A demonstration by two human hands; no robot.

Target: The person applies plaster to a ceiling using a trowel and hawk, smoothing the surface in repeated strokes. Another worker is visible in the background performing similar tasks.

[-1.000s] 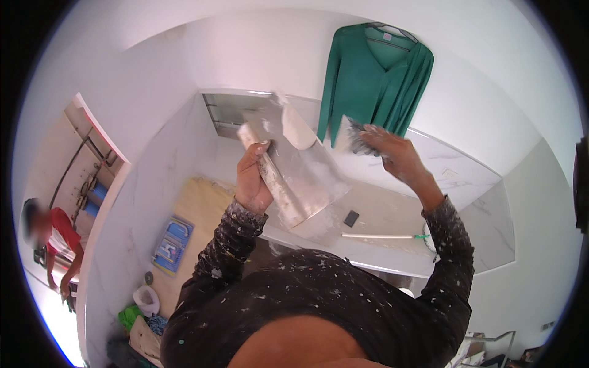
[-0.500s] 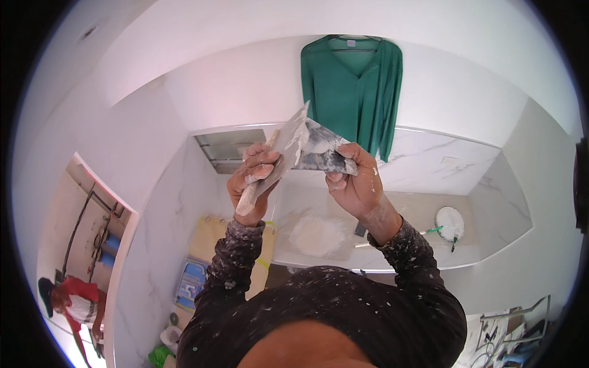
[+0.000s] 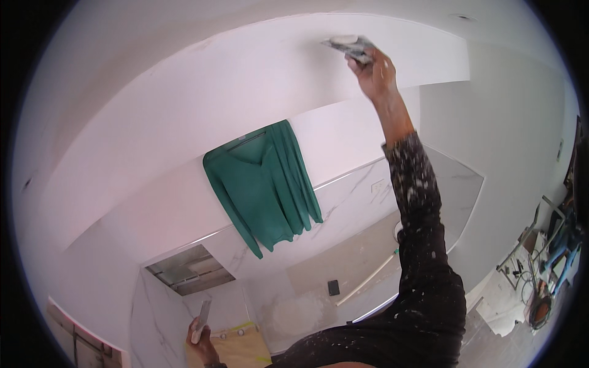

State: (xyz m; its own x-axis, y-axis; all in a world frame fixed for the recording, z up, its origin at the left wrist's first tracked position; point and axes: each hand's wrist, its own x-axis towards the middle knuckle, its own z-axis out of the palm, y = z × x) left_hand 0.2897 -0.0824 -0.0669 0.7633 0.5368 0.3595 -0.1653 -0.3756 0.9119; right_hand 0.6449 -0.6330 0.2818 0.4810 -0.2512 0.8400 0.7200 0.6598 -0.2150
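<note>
Raised high at the upper right, my right hand (image 3: 377,73) is closed on a broad putty knife (image 3: 363,51) close to the white upper wall. A lump of white putty (image 3: 343,39) lies on its blade. Low at the left, my left hand (image 3: 202,345) grips a steel trowel (image 3: 205,311) by its pale handle, its thin blade pointing up. Both hands and the dark sleeves are spotted with white.
A green long-sleeved shirt (image 3: 261,184) hangs on the wall. Below it is a counter (image 3: 350,270) with a dark phone-like object (image 3: 333,287) and a pale stick (image 3: 368,279). A wall opening (image 3: 190,270) is at left; cables and a metal frame (image 3: 534,233) stand at right.
My hands have parted from in front of me. The right has gone up and right to the upper wall with the putty knife; the left has dropped with the trowel. The view has tilted.
</note>
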